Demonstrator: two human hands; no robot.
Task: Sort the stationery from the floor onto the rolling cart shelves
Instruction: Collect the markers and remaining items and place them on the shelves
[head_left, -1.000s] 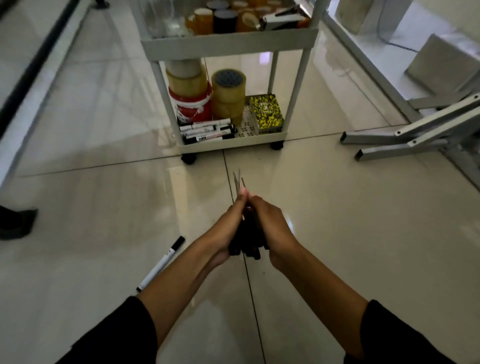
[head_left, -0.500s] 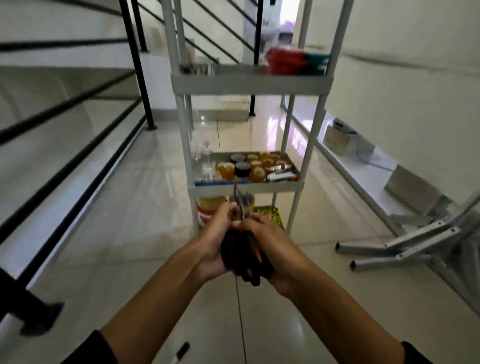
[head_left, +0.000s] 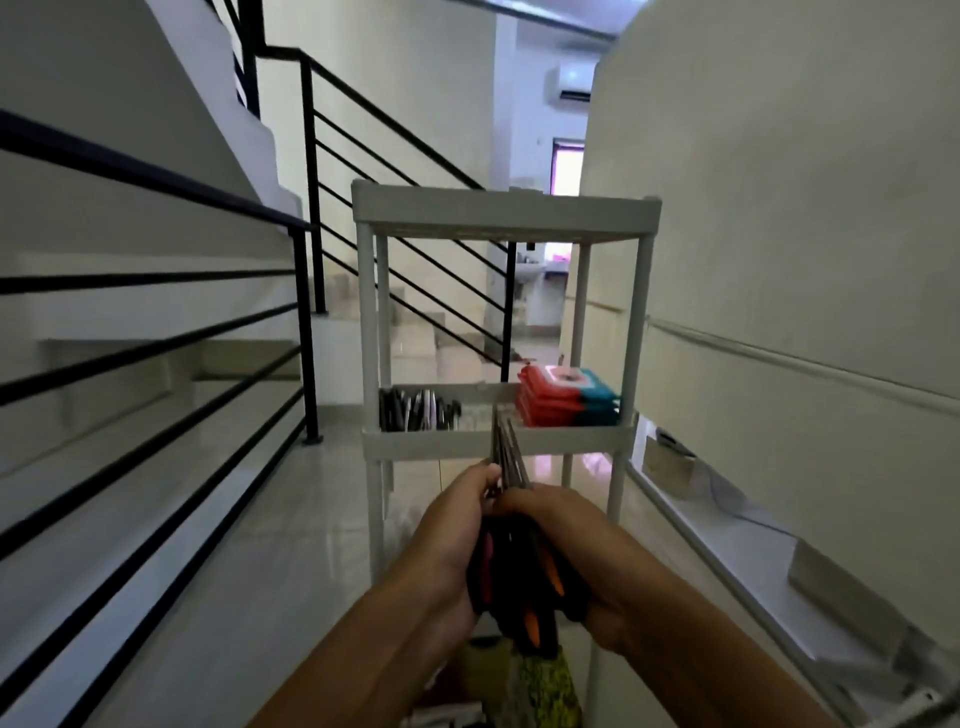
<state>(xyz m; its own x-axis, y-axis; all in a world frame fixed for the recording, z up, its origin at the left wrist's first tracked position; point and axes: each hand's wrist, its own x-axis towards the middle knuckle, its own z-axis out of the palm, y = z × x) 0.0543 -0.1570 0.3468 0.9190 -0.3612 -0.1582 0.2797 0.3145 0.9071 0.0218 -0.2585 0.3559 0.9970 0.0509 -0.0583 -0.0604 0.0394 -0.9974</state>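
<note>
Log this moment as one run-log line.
hands: left hand and right hand grip scissors bundle | blades: point at cart | phase: carrying, unplaced

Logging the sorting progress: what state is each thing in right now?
Scissors: bundled, blades up, held in both hands.
Left hand: gripping the scissors.
Right hand: gripping the scissors.
Cart: upright; top shelf contents unseen.
Red packs: stacked on second shelf.

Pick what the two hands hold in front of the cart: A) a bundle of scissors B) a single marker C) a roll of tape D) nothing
A: the left hand and right hand together grip a bundle of scissors, dark handles in the palms and blades pointing up toward the cart.
</note>
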